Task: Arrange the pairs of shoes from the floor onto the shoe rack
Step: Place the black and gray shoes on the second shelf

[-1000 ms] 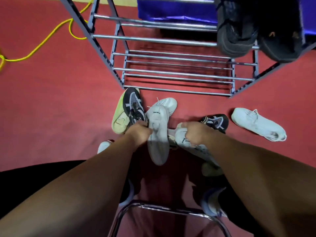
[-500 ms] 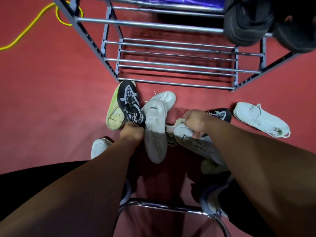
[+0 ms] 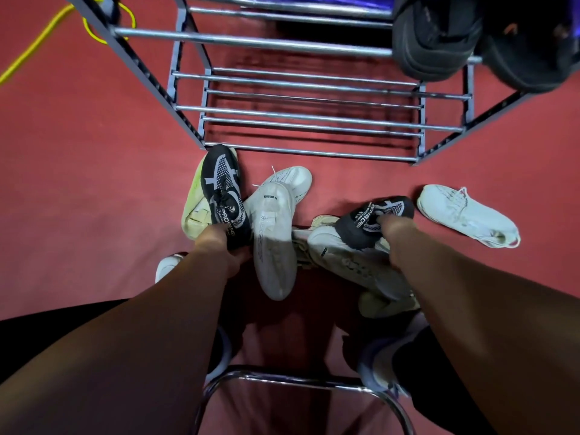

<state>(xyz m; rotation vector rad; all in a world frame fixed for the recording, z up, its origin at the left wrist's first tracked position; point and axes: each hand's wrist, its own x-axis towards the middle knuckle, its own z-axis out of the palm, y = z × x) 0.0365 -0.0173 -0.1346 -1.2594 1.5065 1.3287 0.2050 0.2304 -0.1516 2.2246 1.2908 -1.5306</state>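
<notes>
While both arms reach down to the red floor (image 3: 78,189), the left hand (image 3: 219,243) has its grip closed round the heel of a black knit shoe (image 3: 222,189) with white printed lettering; its toe points at the rack (image 3: 298,117), lying over a pale yellow-green sole (image 3: 193,205). The right hand (image 3: 392,233) is closed on the collar of the matching black shoe (image 3: 373,218), fingers tucked into the opening, the shoe lying atop a white shoe (image 3: 351,262). Between the hands, a white shoe lying sole-up (image 3: 274,243), smooth and scuffed grey, rests against another white one (image 3: 292,180). A lone white laced sneaker (image 3: 467,215) lies apart on the right. Rack: grey frame, round chrome bars; lower tiers bare. Two dark rubber-soled shoes (image 3: 436,36) sit on an upper tier at the right, heels overhanging. Yellow cable (image 3: 40,42) curls at the far left. A chrome tube frame (image 3: 282,378) crosses the bottom edge.
</notes>
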